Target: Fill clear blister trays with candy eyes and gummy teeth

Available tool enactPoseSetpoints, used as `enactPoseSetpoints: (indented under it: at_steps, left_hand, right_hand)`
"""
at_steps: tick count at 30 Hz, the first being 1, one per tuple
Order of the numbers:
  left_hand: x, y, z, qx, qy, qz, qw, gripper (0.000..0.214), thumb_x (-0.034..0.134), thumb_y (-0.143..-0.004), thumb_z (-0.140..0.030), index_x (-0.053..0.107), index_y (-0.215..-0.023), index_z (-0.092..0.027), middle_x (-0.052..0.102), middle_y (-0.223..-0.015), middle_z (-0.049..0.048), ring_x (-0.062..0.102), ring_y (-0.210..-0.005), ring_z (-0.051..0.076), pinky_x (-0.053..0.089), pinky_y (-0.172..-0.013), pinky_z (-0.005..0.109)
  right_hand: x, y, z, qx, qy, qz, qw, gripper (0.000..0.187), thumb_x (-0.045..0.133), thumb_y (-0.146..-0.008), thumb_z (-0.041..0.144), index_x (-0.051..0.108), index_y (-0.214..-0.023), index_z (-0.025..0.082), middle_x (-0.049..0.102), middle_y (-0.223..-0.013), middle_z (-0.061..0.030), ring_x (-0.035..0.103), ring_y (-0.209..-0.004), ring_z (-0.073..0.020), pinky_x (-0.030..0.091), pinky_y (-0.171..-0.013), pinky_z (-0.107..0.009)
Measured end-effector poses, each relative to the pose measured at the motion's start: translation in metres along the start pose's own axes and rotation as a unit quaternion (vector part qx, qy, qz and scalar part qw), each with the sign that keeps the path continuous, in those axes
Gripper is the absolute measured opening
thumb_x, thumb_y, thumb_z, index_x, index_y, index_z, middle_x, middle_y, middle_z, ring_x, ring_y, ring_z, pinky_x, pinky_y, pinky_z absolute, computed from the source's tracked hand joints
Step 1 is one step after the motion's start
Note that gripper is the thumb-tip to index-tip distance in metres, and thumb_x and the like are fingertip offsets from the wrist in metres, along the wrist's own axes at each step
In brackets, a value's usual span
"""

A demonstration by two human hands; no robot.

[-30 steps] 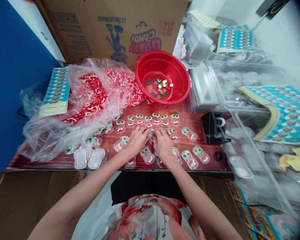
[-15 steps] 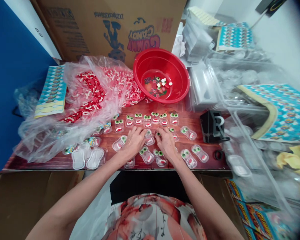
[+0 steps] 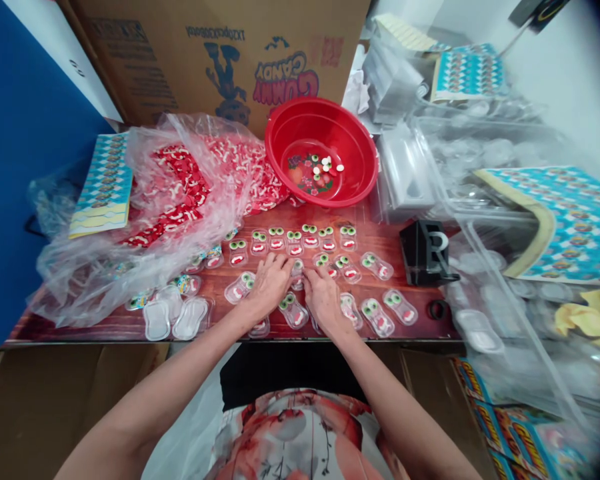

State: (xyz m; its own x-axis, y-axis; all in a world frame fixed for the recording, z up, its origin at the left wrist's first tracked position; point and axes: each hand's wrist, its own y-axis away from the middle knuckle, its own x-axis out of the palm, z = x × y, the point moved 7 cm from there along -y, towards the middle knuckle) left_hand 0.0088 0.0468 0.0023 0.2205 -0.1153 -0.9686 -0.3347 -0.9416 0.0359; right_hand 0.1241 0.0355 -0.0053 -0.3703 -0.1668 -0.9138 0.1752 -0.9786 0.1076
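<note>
Between my hands lies a small clear plastic candy tray (image 3: 297, 272) with green gummy eyes, partly covered by my fingers. My left hand (image 3: 271, 280) grips its left side with bent fingers. From the right, my right hand (image 3: 322, 293) touches the same tray, fingers closed together and their tips partly hidden. More filled trays lie around them in loose rows, such as the tray (image 3: 293, 311) just below, holding green eyes and red-and-white gummy teeth. Another tray (image 3: 240, 287) sits left of my left hand.
A red basin (image 3: 367, 157) holding a few gummy eyes stands behind the rows. Left is a plastic bag (image 3: 205, 170) of gummy teeth. Empty trays (image 3: 190, 317) lie front left. A black tape dispenser (image 3: 424, 253) and a large clear bin (image 3: 460, 207) stand on the right.
My right hand has moved slightly left and down, from the neighbouring tray to the one between my hands, uncovering that neighbour's eyes. My left hand has stayed nearly still.
</note>
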Motion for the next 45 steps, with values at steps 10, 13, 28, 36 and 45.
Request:
enactPoseSetpoints:
  at_steps: [10, 13, 28, 36, 45]
  left_hand:
    - [0.007, -0.006, 0.000, 0.001, -0.031, 0.033, 0.999, 0.037, 0.055, -0.094, -0.030, 0.054, -0.129, -0.017, 0.057, -0.131, 0.0148, 0.045, -0.119, 0.034, 0.041, -0.088, 0.046]
    - [0.007, -0.004, -0.001, 0.005, -0.027, 0.032, 0.999, 0.035, 0.049, -0.097, -0.026, 0.052, -0.132, -0.018, 0.055, -0.134, 0.0143, 0.044, -0.122, 0.032, 0.040, -0.090, 0.045]
    - [-0.044, 0.129, 0.070, -0.272, 0.011, -0.189, 0.944, 0.036, 0.050, -0.096, -0.029, 0.060, -0.129, -0.019, 0.056, -0.121, 0.0152, 0.051, -0.108, 0.029, 0.044, -0.094, 0.046]
    - [-0.033, 0.194, 0.112, -0.409, -0.038, -0.120, 0.904, 0.042, 0.065, -0.086, -0.037, 0.059, -0.124, -0.018, 0.063, -0.111, 0.0166, 0.056, -0.105, 0.035, 0.047, -0.084, 0.050]
    - [-0.043, 0.201, 0.135, -0.416, 0.300, -0.299, 0.804, 0.021, 0.068, -0.077, -0.036, 0.062, -0.088, -0.019, 0.060, -0.074, -0.0015, 0.055, -0.067, 0.015, 0.044, -0.069, 0.028]
  right_hand:
    - [0.000, 0.002, 0.001, 0.012, 0.058, 0.013, 0.998, 0.033, 0.042, -0.100, 0.020, 0.067, -0.122, 0.019, 0.062, -0.114, -0.0128, 0.064, -0.094, -0.0221, 0.046, -0.076, -0.029]
    - [0.001, 0.005, 0.001, -0.011, 0.078, 0.017, 0.997, 0.036, 0.054, -0.096, 0.026, 0.063, -0.129, 0.018, 0.061, -0.115, -0.0140, 0.064, -0.096, -0.0243, 0.046, -0.074, -0.031]
    - [-0.014, 0.015, 0.009, -0.049, 0.054, -0.053, 0.996, 0.034, 0.060, -0.091, 0.029, 0.062, -0.123, 0.019, 0.062, -0.116, -0.0128, 0.063, -0.094, -0.0261, 0.045, -0.069, -0.032]
    - [0.034, 0.058, 0.121, -0.211, -0.105, 0.115, 0.965, 0.023, 0.056, -0.093, 0.022, 0.069, -0.112, 0.021, 0.066, -0.112, -0.0080, 0.066, -0.093, -0.0199, 0.049, -0.079, -0.028]
    - [0.050, 0.045, 0.141, -0.145, -0.312, 0.125, 0.931, 0.022, 0.062, -0.087, 0.022, 0.071, -0.107, 0.017, 0.071, -0.100, -0.0071, 0.065, -0.085, -0.0176, 0.049, -0.083, -0.031]
